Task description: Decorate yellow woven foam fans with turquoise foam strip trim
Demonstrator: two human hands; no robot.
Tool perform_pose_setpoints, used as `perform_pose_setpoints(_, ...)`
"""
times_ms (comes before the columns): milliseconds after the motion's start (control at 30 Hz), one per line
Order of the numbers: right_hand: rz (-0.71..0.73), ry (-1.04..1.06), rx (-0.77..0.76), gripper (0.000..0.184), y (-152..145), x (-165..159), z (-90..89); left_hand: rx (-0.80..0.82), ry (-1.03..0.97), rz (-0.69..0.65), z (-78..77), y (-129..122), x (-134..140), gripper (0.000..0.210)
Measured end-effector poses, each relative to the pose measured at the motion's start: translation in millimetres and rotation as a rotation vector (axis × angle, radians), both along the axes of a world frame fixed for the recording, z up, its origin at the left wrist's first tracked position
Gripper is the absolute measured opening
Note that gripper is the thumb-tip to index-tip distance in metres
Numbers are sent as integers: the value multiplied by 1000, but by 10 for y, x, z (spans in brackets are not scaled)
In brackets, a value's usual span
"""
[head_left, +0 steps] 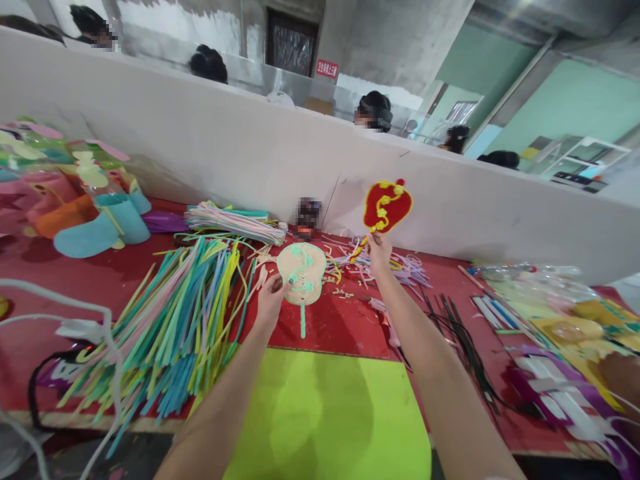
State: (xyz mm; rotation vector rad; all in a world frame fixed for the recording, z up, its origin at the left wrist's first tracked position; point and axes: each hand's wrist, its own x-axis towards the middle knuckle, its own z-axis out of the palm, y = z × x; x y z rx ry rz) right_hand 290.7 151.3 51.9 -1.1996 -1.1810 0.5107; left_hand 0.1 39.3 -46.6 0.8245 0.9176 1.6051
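My left hand (273,297) is closed on the edge of a cream hand fan (306,267) with a mint-green rim, a mint pattern and a green handle pointing down. Farther up and to the right, my right hand (379,253) pinches the handle of a red hand fan (395,212). This fan has a yellow rim, yellow flower-like trim and a small red ball at its top. Its twisted red-and-yellow handle runs down past my fingers. Both fans look made of fuzzy pipe cleaners. They are held apart, above the table's far half.
Colourful pipe cleaners (185,327) lie spread at the left, with another bundle (235,223) behind. Boot-shaped felt pieces (113,227) stand far left. A lime-green sheet (325,413) lies in front. White cables (113,347) cross the left side. A white partition (280,153) stands behind; people sit beyond.
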Motion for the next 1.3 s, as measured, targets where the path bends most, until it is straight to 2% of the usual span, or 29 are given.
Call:
perform_pose_setpoints(100, -19, -101, 35, 27, -132, -150, -47, 1, 4, 19, -4, -1, -28, 43)
perform_pose_setpoints(233, 30, -153, -8, 29, -222, -194, -193, 23, 13, 8, 18, -41, -58, 41)
perform_pose_setpoints(333, 34, -200, -20, 29, -224, -129, -287, 30, 1, 16, 46, -67, -71, 44)
perform_pose_setpoints(500, -77, -283, -35, 25, -174, 77, -331, 17, 16, 16, 50, -56, -76, 46)
perform_pose_setpoints(700, -114, -254, -95, 24, -163, 147, -425, 38, 46, 43, -23, 30, -49, 44)
perform_pose_setpoints(1000, 85, -43, -130, 24, -272, -221, -504, 37, 3, 21, -39, 38, -21, 47)
perform_pose_setpoints(1300, 85, -18, -152, 26, -232, -221, -589, 25, 12, 52, -38, 46, -18, 47)
